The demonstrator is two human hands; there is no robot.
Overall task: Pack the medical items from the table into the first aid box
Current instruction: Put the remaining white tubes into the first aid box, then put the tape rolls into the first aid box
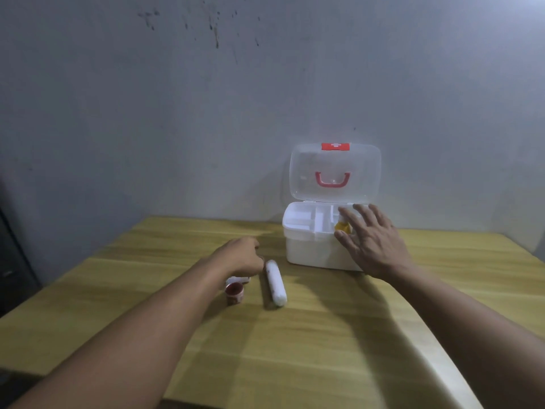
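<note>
— Where's the first aid box (312,249)?
— At the worktop's (295,349) far edge, lid up, a yellow item (343,227) in its right compartment.
— The hands?
— Right hand (373,240) spread flat over it, holding nothing. Left hand (243,256) curled by a white roll (276,283) and small red-lidded jar (234,293); whether it grips anything, I can't tell.

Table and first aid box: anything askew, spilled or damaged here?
Nothing stands out. The first aid box sits squarely on the table with its lid open. A white roll and a small red-capped jar lie unpacked, intact. No spill shows.
</note>
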